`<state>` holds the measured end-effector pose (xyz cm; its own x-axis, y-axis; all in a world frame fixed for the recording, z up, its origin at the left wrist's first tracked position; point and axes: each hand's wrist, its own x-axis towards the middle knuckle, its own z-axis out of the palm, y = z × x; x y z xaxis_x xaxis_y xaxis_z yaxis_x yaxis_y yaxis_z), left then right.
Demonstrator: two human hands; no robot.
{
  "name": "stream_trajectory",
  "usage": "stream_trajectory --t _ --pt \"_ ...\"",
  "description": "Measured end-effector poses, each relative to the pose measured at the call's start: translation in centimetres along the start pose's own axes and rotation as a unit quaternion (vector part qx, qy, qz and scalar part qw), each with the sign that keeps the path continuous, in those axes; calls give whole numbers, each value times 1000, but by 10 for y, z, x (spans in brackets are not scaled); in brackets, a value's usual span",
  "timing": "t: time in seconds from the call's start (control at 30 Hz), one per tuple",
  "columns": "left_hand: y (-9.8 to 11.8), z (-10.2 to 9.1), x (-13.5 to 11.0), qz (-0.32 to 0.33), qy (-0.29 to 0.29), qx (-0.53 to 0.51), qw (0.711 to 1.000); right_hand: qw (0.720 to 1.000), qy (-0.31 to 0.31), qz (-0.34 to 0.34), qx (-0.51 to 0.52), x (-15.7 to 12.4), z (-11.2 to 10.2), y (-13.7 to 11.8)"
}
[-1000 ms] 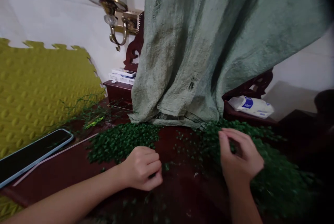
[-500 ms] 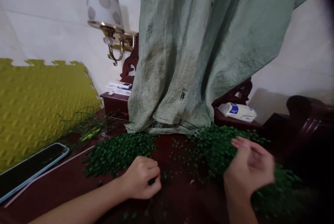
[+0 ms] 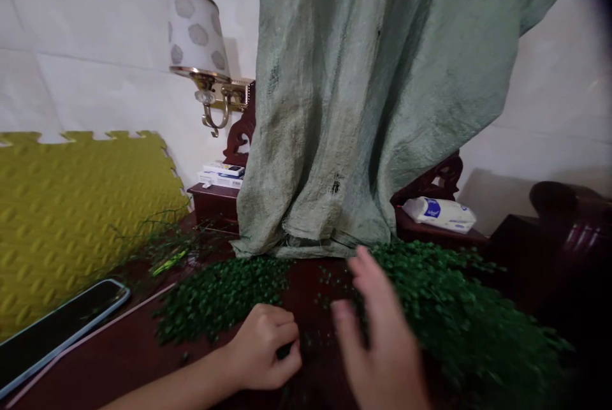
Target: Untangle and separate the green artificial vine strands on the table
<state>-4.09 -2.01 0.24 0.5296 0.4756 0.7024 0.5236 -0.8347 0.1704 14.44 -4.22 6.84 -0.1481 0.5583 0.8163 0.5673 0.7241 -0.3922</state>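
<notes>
At bottom centre of the head view, the left hand [image 3: 268, 347] is curled narrow; whether anything is held cannot be told. The right hand [image 3: 382, 343], blurred, is opened wide near the larger green heap [image 3: 463, 311], lower right. The smaller green heap [image 3: 222, 295] is seen left of centre.

The left forearm [image 3: 179, 384] is slanting in from the bottom edge, and the left hand [image 3: 268, 347] is forming a loose fist at lower centre. At the lower right of centre, the blurred right hand [image 3: 385, 346] is pointing its fingers [image 3: 375, 285] upward, thumb [image 3: 346, 327] standing apart.
</notes>
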Motion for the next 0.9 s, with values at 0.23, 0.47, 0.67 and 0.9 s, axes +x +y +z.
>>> stream_trajectory --t 0.23,0.47,0.67,0.9 --pt "-1 6 -1 -23 -15 -17 999 986 -151 -62 21 30 -4 -11" --pt "-7 6 -2 -62 0 5 998 980 -159 -33 113 40 17 20" --pt "-15 -1 0 -71 11 52 996 952 -244 116 142 -36 72 52" --pt "-34 -21 4 -116 66 76 988 939 -184 204 205 -28 79 59"
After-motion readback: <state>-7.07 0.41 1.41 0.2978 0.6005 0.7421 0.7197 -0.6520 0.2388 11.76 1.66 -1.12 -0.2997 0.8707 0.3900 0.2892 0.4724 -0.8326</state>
